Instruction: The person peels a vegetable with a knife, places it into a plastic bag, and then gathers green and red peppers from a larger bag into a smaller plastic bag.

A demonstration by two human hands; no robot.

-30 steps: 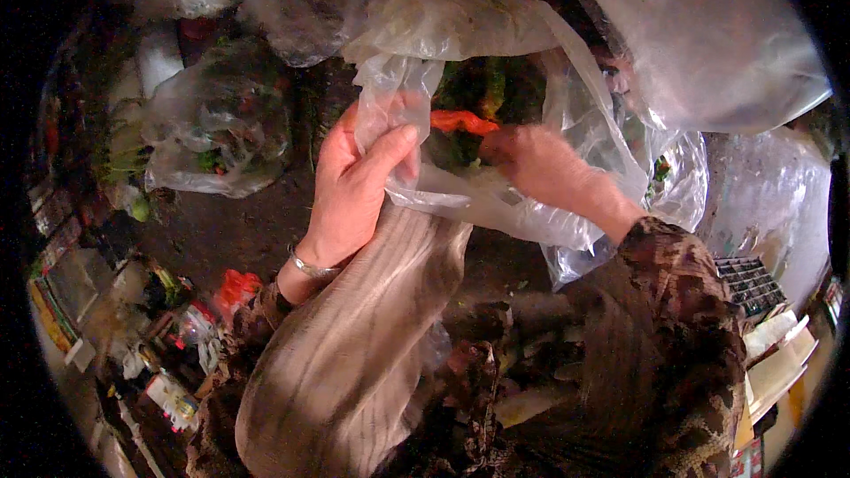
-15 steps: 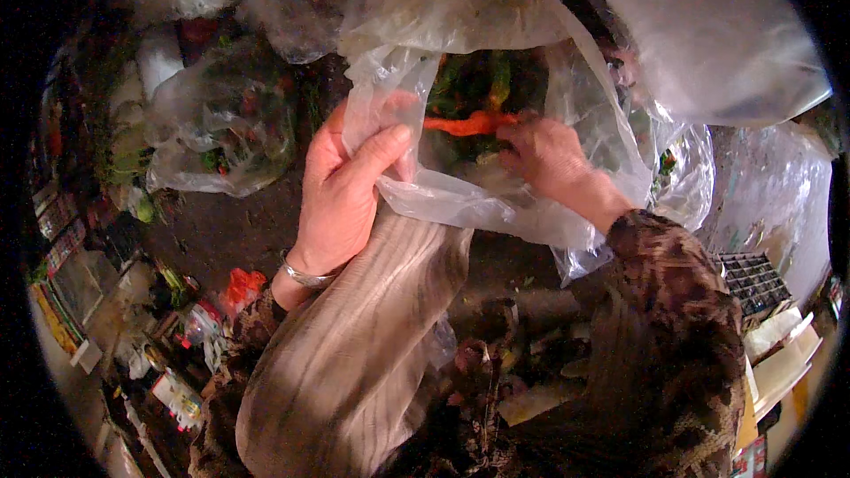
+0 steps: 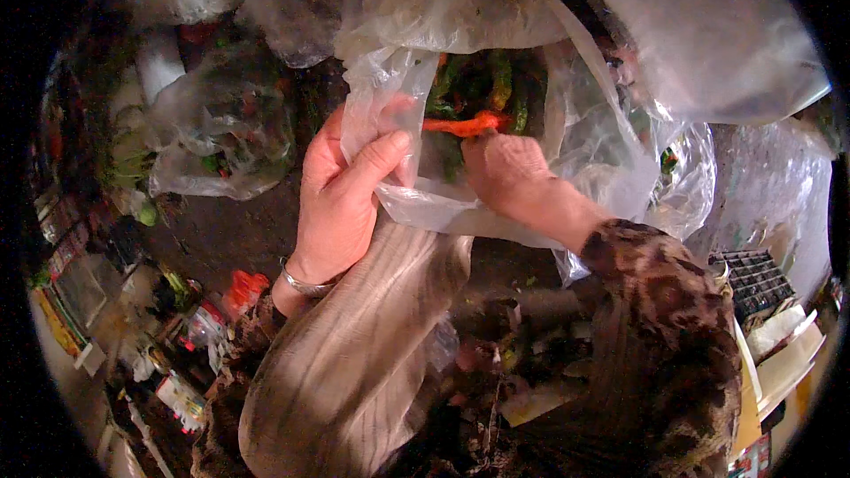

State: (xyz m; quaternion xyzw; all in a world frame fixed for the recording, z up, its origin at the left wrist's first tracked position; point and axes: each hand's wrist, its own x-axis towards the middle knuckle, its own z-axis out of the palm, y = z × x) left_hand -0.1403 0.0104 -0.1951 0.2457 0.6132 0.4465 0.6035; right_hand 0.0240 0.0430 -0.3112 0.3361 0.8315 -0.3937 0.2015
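Note:
A large clear plastic bag (image 3: 460,13) lies with its mouth spread wide in front of me. Long dark green vegetables (image 3: 500,80), which look like cucumbers, show inside it. My left hand (image 3: 341,181) pinches the bag's left rim between thumb and fingers. Across the opening runs a twisted orange-red strip (image 3: 460,127), seemingly thin plastic. Its left end passes behind the clear film by my left fingers. My right hand (image 3: 509,168) reaches over the near rim, closed at the strip's right end; its fingertips are partly hidden.
Another clear bag with greens (image 3: 221,142) sits at the left. A big sheet of clear plastic (image 3: 708,35) fills the upper right. Below it, at the right, are a black gridded tray (image 3: 753,283) and cardboard pieces (image 3: 784,358). A red plastic bag (image 3: 243,292) lies lower left.
My right hand has moved left, toward my left hand, and the visible orange-red strip between them is shorter. My left hand keeps its hold on the bag rim.

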